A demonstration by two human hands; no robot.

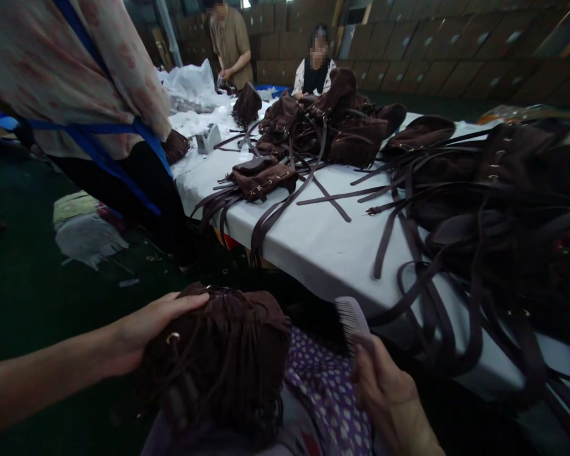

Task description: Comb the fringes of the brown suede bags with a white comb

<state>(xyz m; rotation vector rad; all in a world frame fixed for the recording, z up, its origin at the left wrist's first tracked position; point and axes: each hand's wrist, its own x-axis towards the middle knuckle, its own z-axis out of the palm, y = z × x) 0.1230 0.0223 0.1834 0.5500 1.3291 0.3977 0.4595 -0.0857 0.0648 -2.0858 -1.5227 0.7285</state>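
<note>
A dark brown fringed bag (237, 354) rests on my lap, its strips hanging down the front and a round metal eyelet showing on its left side. My left hand (156, 329) grips the bag's upper left edge, thumb on top; the other fingers are hidden behind it. In my right hand (384, 373) is a pale comb (352, 320), held upright with its teeth facing the bag. The comb is apart from the bag, a little to its right. Purple patterned cloth (327, 386) covers my lap beneath.
A table with a white cover (304, 247) carries a pile of brown bags (342, 126) and, at right, more bags with long straps (470, 285) hanging over the edge. A person (99, 76) stands at left; two others are behind the table. Stacked cartons (418, 50) line the back.
</note>
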